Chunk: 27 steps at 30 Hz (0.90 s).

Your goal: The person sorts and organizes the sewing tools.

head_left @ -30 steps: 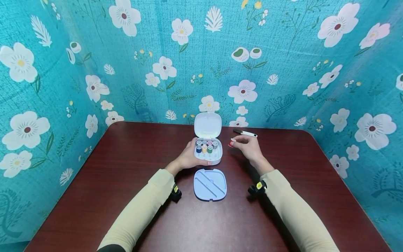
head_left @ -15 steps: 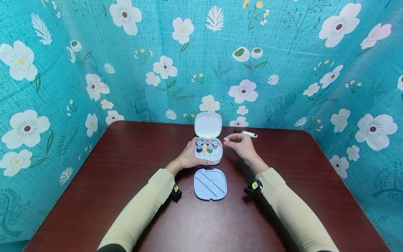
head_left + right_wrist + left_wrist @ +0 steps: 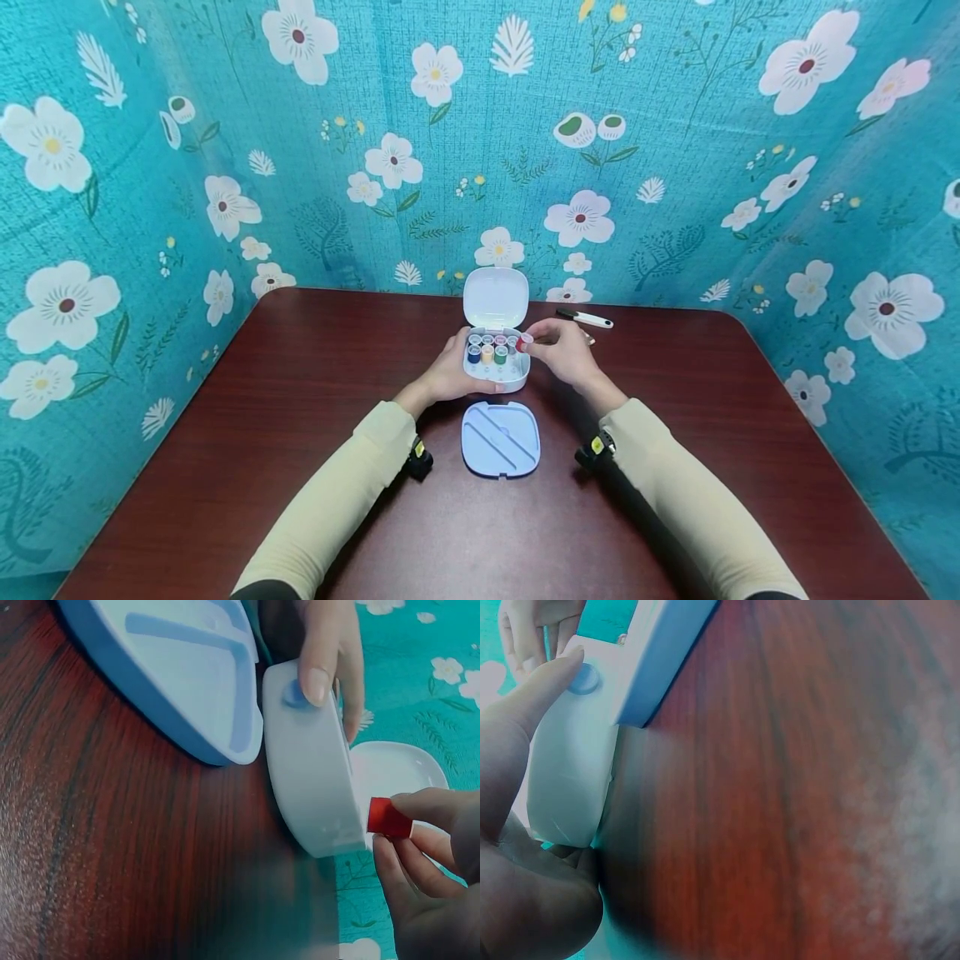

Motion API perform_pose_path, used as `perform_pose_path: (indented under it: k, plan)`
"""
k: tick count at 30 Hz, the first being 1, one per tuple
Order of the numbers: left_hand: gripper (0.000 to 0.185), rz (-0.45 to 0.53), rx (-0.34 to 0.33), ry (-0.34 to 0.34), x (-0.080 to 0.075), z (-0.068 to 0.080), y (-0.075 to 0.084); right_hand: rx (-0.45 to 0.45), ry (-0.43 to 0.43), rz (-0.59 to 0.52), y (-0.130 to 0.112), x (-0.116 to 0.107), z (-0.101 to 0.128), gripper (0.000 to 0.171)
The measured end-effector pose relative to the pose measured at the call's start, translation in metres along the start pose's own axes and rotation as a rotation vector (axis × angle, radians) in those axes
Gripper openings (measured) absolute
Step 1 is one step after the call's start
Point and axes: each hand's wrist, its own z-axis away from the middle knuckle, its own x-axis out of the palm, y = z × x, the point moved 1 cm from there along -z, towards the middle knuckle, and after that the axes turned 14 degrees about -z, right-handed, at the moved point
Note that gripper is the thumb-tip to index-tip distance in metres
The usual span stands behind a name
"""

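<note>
My left hand (image 3: 448,372) grips the left side of a white sewing box (image 3: 513,385), its thumb lying across the front by a round blue button (image 3: 296,694). The box's lid (image 3: 496,296) stands open at the back. Several thread spools (image 3: 487,354), in navy, cream, green, pink and grey among others, stand upright inside in two rows. Between thumb and fingertips, my right hand (image 3: 572,357) pinches a red thread spool (image 3: 388,817) at the box's right back corner. In the right wrist view the spool is at the box's rim; whether it touches the inside is hidden.
A light blue tray (image 3: 500,442) with a diagonal divider lies in front of the box on the dark wooden table (image 3: 300,375). Behind my right hand is a black-and-white pen-like tool (image 3: 588,318); a small pale object beside it is partly hidden. A flowered curtain (image 3: 450,192) hangs behind.
My right hand has moved left with the red spool, from beside the box to over its right back corner. The left hand and the box have stayed put.
</note>
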Motion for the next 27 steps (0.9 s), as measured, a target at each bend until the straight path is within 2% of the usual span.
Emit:
perform_pose_path:
  k: [8, 14, 23, 27]
  plan:
    - [0.118, 0.001, 0.008, -0.001, -0.001, 0.002, 0.0, -0.129, -0.042, 0.188, -0.007, 0.011, 0.001, 0.02]
    - [0.118, 0.008, 0.007, -0.004, -0.001, 0.001, 0.0, -0.149, -0.077, 0.287, -0.011, 0.016, 0.001, 0.023]
    - [0.118, 0.012, 0.01, -0.007, -0.002, 0.001, 0.0, -0.22, -0.131, 0.425, -0.013, 0.023, 0.0, 0.013]
    - [0.118, 0.016, 0.011, -0.003, -0.001, 0.0, -0.001, -0.231, -0.15, 0.496, -0.015, 0.026, 0.0, 0.016]
